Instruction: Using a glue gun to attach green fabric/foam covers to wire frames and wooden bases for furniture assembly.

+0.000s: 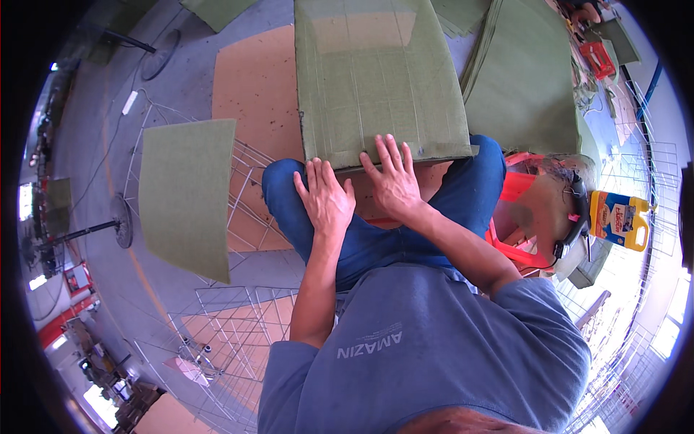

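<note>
A large green fabric-covered panel (376, 87) lies in front of me, its near end at my knees. Lengthwise lines run under its cloth, like wires showing through. My left hand (325, 199) rests its fingertips on the left part of the near edge, with the fingers stretched out and the thumb apart. Beside it, my right hand (394, 184) lies with spread fingers on the cloth near the middle of that edge. Neither hand grips anything. Below the edge a dark strip shows, and the panel's underside is hidden.
To the left, a smaller green panel (186, 199) stands over white wire grids (249, 325). Brown board (253, 79) covers part of the floor. On the right are stacked green sheets (524, 79), a red plastic stool (517, 210) and a yellow-and-blue jug (619, 220).
</note>
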Tool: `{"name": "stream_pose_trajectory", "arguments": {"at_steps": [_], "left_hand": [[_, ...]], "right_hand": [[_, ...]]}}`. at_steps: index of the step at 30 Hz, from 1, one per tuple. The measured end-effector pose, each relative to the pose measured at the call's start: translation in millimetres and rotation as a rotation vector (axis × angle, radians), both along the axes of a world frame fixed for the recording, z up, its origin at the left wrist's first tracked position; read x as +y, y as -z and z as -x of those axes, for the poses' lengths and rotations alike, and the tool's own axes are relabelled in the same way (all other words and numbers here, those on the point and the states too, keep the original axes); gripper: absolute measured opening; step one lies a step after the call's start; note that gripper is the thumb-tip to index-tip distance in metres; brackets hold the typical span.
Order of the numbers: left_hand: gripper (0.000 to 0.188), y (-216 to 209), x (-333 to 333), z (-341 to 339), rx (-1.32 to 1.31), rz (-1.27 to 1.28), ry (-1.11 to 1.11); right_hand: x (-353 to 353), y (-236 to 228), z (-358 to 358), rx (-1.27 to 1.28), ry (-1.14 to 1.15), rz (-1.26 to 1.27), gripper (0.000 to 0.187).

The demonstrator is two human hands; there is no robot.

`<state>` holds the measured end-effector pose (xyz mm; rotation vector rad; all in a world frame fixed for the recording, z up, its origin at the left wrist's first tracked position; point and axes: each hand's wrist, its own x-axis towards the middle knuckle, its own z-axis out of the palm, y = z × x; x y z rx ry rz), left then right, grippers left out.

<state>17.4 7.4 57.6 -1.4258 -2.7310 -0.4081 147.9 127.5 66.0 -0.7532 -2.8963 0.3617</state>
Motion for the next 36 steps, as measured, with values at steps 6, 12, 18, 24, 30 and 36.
{"name": "stream_pose_trajectory", "arguments": {"at_steps": [6,12,18,24,30,36], "left_hand": [[0.064,-1.4,0.6,2.1,0.002,-0.009,-0.007],[0.064,-3.2,0.5,-0.1,-0.008,-0.039,0.009],[0.084,-9.3,8.2,0.0,-0.029,-0.076,0.040],[0.094,-15.6,15.8,-13.9,0.085,0.125,0.125],[0.077,10.8,3.5,-20.6,0.023,-0.039,0.210],[0.075,-12.8,65.1,-90.1,-0.075,-0.209,0.464]], "right_hand": [[-6.5,19.7,26.9,0.036,0.068,-0.036,0.062],[-3.6,10.8,9.8,-0.052,0.059,-0.014,0.059],[45.9,5.5,-10.8,0.127,0.213,-0.034,0.067],[151.1,-0.9,-114.8,0.379,0.742,0.358,0.059],[163.1,-19.0,-85.7,0.408,0.966,1.018,0.080],[145.9,-55.3,-57.5,0.407,0.860,0.864,0.097]]}}
